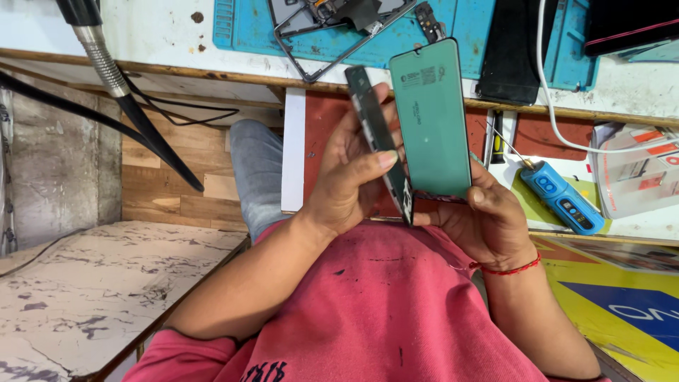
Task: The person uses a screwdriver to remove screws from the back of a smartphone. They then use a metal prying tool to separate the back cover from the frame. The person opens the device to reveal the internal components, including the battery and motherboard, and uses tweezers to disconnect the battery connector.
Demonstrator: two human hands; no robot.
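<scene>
Above the lap, before a cluttered bench (177, 35): left hand (346, 177) clamped on a dark frame (378, 141), held edge-on; right hand (488, 219), fingers closed under a green panel (431, 117), tilting it upright beside the frame, seemingly for comparison.

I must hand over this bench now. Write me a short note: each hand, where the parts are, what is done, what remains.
Left hand: holds the dark phone frame edge-on.
Right hand: holds the green-backed screen by its lower end.
Both parts are apart, above the lap.
Done: screen is off the frame.
Left: the two are not joined.
On the blue mat: another opened frame.
</scene>
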